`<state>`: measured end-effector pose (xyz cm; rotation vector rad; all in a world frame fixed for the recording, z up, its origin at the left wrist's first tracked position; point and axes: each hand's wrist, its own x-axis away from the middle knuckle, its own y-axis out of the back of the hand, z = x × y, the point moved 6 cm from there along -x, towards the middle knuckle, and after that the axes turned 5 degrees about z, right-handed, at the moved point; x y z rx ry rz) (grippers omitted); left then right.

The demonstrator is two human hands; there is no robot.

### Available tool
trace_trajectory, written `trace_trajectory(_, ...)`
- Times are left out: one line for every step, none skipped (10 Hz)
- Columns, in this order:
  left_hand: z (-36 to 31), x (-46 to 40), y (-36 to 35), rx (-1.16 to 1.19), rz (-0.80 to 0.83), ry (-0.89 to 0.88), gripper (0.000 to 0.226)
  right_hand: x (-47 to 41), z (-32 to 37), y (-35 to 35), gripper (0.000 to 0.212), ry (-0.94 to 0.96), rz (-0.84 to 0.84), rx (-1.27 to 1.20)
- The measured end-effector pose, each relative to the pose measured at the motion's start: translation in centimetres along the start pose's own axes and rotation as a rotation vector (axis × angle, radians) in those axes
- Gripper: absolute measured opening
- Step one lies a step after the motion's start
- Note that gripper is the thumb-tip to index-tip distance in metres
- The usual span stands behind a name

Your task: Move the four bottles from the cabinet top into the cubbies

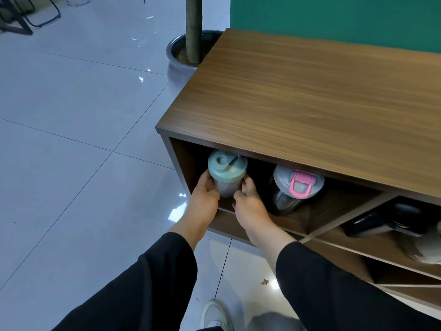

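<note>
A bottle with a pale green lid (226,169) stands upright at the left of the top-left cubby (186,168). My left hand (202,199) grips its left side and my right hand (248,204) grips its right side. Beside it in the same cubby stands a dark bottle with a grey lid and pink clasp (297,185). A black bottle (391,219) lies in the cubby to the right, with part of a pale bottle (427,247) at the frame's edge. The wooden cabinet top (310,96) carries nothing.
A grey plant pot (177,68) with a tree trunk stands on the floor behind the cabinet's left end. A green wall runs behind the cabinet. Glossy tiled floor spreads to the left. My shoe (214,315) is near the bottom edge. Lower cubbies show below.
</note>
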<state>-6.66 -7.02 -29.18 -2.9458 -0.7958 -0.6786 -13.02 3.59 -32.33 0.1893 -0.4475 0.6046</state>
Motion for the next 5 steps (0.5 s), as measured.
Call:
trace_trajectory(0.7, -0.3, 0.4, 0.011, -0.004, 0.018, 0.072, -0.7, -0.8, 0.1, 0.071, -0.004, 0.015, 0.022)
trace_trajectory(0.7, -0.2, 0.4, 0.023, 0.007, 0.035, 0.074, -0.5, -0.9, 0.4, 0.074, -0.029, 0.007, 0.047)
trace_trajectory(1.5, -0.1, 0.4, 0.066, -0.071, 0.143, 0.070, 1.1, -0.3, 0.8, 0.068, -0.059, -0.007, 0.032)
trace_trajectory(2.1, 0.4, 0.4, 0.111, -0.150, 0.289, 0.033, 2.8, 0.0, 1.7, 0.062, -0.071, 0.008, 0.071)
trace_trajectory(2.2, 2.0, -1.2, 0.170, -0.121, 0.418, 0.021, 5.6, 1.2, 2.4, 0.056, -0.069, -0.016, 0.081)
